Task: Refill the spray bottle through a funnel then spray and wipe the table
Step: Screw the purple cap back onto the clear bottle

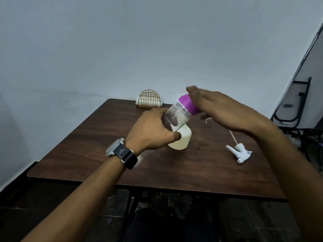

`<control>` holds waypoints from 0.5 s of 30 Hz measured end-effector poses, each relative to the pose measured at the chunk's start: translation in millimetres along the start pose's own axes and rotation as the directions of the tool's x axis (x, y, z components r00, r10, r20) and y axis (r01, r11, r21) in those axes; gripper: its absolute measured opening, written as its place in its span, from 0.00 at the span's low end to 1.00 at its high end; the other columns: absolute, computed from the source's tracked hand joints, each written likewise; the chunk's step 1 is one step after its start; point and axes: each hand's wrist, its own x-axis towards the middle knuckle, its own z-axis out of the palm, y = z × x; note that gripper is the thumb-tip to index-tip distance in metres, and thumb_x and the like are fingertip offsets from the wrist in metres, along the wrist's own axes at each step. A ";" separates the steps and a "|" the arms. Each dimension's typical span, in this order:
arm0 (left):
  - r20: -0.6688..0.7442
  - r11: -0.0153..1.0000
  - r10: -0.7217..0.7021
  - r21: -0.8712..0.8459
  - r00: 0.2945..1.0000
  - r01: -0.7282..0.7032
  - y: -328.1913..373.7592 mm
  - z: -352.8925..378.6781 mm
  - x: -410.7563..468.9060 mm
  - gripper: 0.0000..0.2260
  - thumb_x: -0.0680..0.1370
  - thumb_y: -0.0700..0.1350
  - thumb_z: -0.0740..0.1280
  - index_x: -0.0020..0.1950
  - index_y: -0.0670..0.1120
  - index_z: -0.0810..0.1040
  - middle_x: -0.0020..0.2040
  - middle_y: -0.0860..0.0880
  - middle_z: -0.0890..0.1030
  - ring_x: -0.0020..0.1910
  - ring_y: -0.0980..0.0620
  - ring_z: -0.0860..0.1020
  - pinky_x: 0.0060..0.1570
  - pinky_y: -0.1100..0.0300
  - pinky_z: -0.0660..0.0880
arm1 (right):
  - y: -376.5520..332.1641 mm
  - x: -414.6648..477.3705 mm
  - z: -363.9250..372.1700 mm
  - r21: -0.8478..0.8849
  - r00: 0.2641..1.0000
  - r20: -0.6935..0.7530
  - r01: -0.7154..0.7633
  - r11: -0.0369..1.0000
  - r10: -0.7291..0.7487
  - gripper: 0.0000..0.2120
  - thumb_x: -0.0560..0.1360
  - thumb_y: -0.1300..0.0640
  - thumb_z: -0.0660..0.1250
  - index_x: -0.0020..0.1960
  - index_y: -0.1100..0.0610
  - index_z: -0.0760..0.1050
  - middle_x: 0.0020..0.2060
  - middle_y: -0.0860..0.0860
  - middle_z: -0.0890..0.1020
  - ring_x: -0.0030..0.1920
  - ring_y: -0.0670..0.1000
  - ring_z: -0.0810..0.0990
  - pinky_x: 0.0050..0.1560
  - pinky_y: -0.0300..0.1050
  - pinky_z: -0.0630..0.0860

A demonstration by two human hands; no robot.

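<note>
**Spray bottle** (183,140): pale, opaque body, upright near the middle of the counter (87,145). The jar and the left thumb hide its neck, so I cannot tell whether it stands open or carries a funnel.

**Jar** (176,117): clear, tilted, held directly over the bottle. Its purple lid (189,104) is on and points up and away.

**Left hand** (152,131): fingers curled round the jar's lower half, thumb close to the bottle's shoulder.

**Right hand** (218,109): fingers straight and together at the lid, holding nothing. It is blurred, so contact is uncertain.

**Spray head** (242,152): white, lying on its side with its dip tube, to the right and well apart from the bottle.

**Napkin holder** (150,101): gold wire, at the far edge.

**Hazards, as judged:**
- A flat hand may slip on the lid instead of turning it.
- If the lid comes free while the jar is tilted, the contents may spill onto the counter rather than into the bottle.
- The left thumb may knock the light bottle over.
- The right forearm passes above the spray head and may sweep it off.
- Pouring without a seated funnel will likely miss the narrow neck.
</note>
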 end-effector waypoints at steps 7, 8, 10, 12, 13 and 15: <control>0.045 0.998 -0.029 -0.051 0.999 0.031 -2.3 1.9 -3.5 0.14 0.61 0.55 0.72 0.43 0.51 0.79 0.37 0.51 0.85 0.37 0.47 0.85 0.42 0.43 0.84 | 13.2 2.6 -9.1 0.097 0.982 -0.028 0.186 0.978 -0.184 0.10 0.80 0.57 0.70 0.60 0.46 0.83 0.49 0.41 0.87 0.46 0.45 0.87 0.48 0.40 0.80; 0.037 0.998 -0.028 -0.049 0.999 0.030 -1.0 2.6 -4.5 0.15 0.60 0.56 0.71 0.43 0.52 0.79 0.37 0.52 0.85 0.38 0.49 0.85 0.43 0.44 0.84 | 8.3 2.6 -6.4 0.043 0.990 -0.046 0.137 0.990 -0.135 0.08 0.80 0.46 0.68 0.52 0.47 0.85 0.40 0.43 0.87 0.39 0.47 0.86 0.46 0.45 0.81; 0.044 1.000 -0.015 -0.016 0.999 0.015 1.6 3.3 -5.2 0.16 0.60 0.58 0.71 0.43 0.54 0.79 0.39 0.54 0.85 0.39 0.52 0.84 0.43 0.48 0.83 | 1.0 1.1 0.3 -0.163 0.993 -0.100 0.039 0.986 -0.056 0.33 0.77 0.27 0.55 0.37 0.53 0.82 0.30 0.51 0.84 0.30 0.50 0.83 0.41 0.49 0.79; 0.055 1.000 -0.014 0.001 0.998 0.014 2.0 3.1 -4.7 0.13 0.61 0.57 0.72 0.42 0.55 0.78 0.39 0.54 0.85 0.39 0.53 0.84 0.43 0.50 0.83 | 0.5 1.7 -1.7 -0.224 0.985 -0.171 -0.070 0.972 0.031 0.46 0.76 0.23 0.41 0.31 0.57 0.80 0.26 0.55 0.82 0.28 0.50 0.81 0.41 0.49 0.76; 0.049 1.000 -0.014 -0.007 0.999 0.015 2.0 2.5 -3.9 0.12 0.62 0.56 0.72 0.42 0.55 0.78 0.38 0.53 0.85 0.38 0.52 0.83 0.42 0.50 0.82 | 2.6 1.6 -6.9 -0.138 0.977 -0.199 -0.105 0.985 0.077 0.48 0.76 0.23 0.39 0.31 0.57 0.81 0.26 0.54 0.82 0.27 0.49 0.80 0.41 0.48 0.74; 0.028 0.999 -0.019 -0.028 0.999 0.020 0.5 0.4 -1.9 0.11 0.62 0.55 0.73 0.40 0.54 0.77 0.37 0.53 0.84 0.37 0.52 0.83 0.41 0.50 0.81 | 8.2 0.7 -16.1 0.038 0.974 -0.210 -0.073 0.997 0.079 0.40 0.78 0.25 0.47 0.39 0.53 0.86 0.35 0.49 0.86 0.32 0.46 0.82 0.43 0.46 0.76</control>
